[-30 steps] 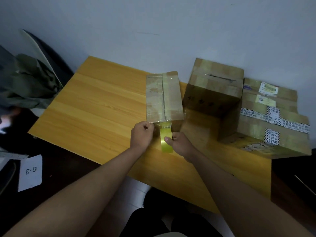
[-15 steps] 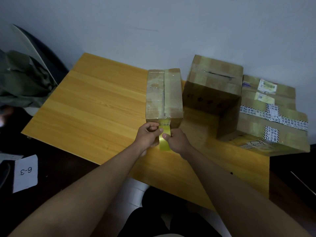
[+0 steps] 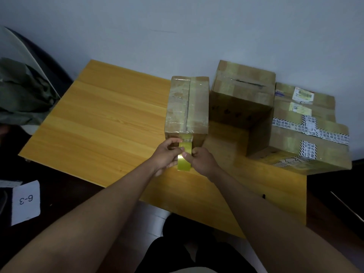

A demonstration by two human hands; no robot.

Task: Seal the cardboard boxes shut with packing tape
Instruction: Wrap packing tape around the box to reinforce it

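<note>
Together both hands' fingers (image 3: 182, 149) pinch tape roll (image 3: 184, 157).

Both hands up front, working together

Both bare forearms reach in from the bottom corners and meet near the middle. The left hand (image 3: 167, 154) has its fingers curled, thumb and fingertips pinching the tape (image 3: 184, 156) from the left side. The right hand (image 3: 201, 160) pinches the same tape from the right, thumb on top, knuckles facing up. The thumbs are almost touching each other, wrists pretty much straight.
</note>
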